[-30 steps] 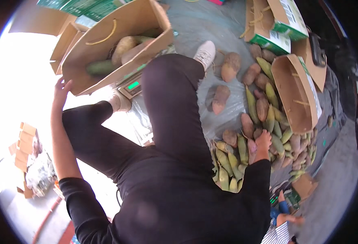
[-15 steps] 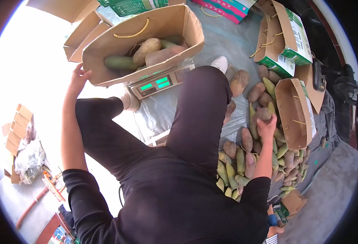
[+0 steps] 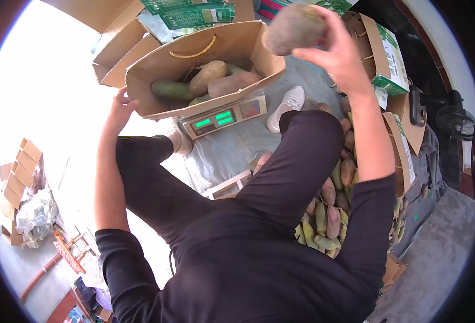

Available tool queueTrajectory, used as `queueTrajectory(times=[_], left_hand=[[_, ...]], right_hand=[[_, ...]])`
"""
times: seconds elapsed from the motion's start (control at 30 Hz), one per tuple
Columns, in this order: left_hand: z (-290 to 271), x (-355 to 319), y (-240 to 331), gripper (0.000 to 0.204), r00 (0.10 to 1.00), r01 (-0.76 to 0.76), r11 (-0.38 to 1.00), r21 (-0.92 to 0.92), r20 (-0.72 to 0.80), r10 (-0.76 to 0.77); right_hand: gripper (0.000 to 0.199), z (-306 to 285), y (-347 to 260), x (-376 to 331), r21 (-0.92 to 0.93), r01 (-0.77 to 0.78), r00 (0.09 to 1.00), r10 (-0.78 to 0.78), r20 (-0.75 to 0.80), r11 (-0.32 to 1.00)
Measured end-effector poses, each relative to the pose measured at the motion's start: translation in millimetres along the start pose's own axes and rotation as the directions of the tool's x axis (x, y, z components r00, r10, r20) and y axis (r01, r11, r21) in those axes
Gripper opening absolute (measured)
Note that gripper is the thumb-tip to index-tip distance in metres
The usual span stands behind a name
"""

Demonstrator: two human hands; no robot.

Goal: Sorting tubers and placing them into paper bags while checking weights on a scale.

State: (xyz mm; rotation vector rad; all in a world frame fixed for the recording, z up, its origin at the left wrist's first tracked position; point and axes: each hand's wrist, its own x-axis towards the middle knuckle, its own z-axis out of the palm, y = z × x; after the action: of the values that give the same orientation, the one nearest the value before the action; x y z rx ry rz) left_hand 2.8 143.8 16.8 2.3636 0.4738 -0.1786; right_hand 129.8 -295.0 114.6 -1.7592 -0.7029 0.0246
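Note:
High at the right of the box, my right hand (image 3: pixel 338 53) is wrapped round a big, rounded, brownish-grey root vegetable (image 3: pixel 294 30), slightly blurred. My left hand (image 3: pixel 122 111) grips the near left corner of an open cardboard box (image 3: pixel 140 96) with a yellow cord handle. Inside the box lie a long green root (image 3: pixel 171 91), a tan root (image 3: pixel 209 77), a pinkish-brown root (image 3: pixel 227 86) and other roots partly hidden. The box rests on a digital scale (image 3: pixel 232 119) with lit green displays.
Many green and reddish-brown roots (image 3: pixel 329 218) lie piled on the right, partly behind my leg and arm. Cardboard boxes (image 3: pixel 388 59) and a black fan (image 3: pixel 460 121) stand at the far right. More cartons (image 3: pixel 121 51) stand at the back left. A low wooden stool (image 3: pixel 229 185) is under me.
My right hand has lifted the brownish-grey root from the pile, up and forward to beside the box. My right knee has swung outward over the pile. My left hand stays on the box corner.

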Motion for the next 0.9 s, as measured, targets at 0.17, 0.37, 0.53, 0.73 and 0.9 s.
queueTrajectory(times=[0.17, 0.37, 0.53, 0.73, 0.9], left_hand=[[0, 2, -2, 0.057, 0.999, 0.02, 0.999, -0.03, 0.032, -0.019], [-7, 9, -24, 0.059, 0.999, 0.025, 0.999, 0.02, 0.044, -0.026], [-4, 12, -17, 0.059, 1.0, 0.01, 1.0, 0.022, -0.013, -0.009], [-7, 12, -14, 0.06, 0.999, 0.0, 1.0, 0.023, -0.05, 0.001], [-6, 10, -9, 0.06, 0.998, 0.001, 1.0, 0.015, -0.057, 0.0]], right_hand=[[0.066, 41, 28, 34, -0.603, 0.003, 0.985, 0.102, 0.14, 0.798], [0.059, 40, 56, 32, -0.393, -0.076, 0.997, 0.083, 0.002, 0.917], [0.05, 4, 91, 10, -0.17, -0.37, 0.925, 0.346, -0.155, 0.913], [0.042, -6, 105, 3, -0.033, -0.415, 0.895, 0.401, -0.195, 0.909], [0.036, 4, 97, 3, 0.022, -0.441, 0.875, 0.435, -0.213, 0.897]])
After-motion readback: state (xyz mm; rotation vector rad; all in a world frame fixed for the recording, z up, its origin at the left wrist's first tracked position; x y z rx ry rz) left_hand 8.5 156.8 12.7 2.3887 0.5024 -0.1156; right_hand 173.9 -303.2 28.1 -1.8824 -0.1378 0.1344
